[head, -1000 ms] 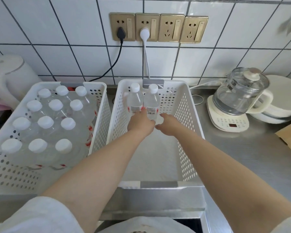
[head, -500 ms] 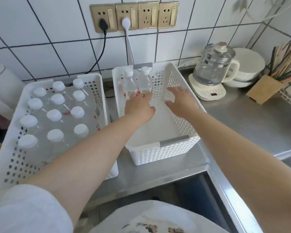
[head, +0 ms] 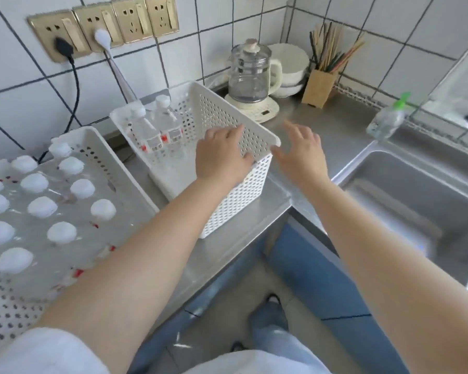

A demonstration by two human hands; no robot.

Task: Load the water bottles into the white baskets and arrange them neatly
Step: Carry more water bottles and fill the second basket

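Note:
Two white perforated baskets stand on the steel counter. The left basket [head: 97, 147] is packed with several upright water bottles [head: 42, 207] with white caps. The right basket [head: 238, 195] holds two bottles [head: 157, 133] at its far end. My left hand [head: 222, 157] hovers over the near right part of that basket with fingers loosely bent, holding nothing. My right hand [head: 300, 152] is outside the basket's right corner, fingers spread, empty.
A glass kettle [head: 250, 74] on its base, white bowls [head: 292, 68] and a wooden chopstick holder [head: 319, 87] stand at the back right. A sink [head: 416, 195] lies to the right, with a green-capped bottle [head: 387, 121] beside it. Wall sockets [head: 103, 31] carry two plugs.
Both hands drew back from the two bottles toward the basket's near end. My right hand left the basket and moved right. The view swung to the right, showing the sink.

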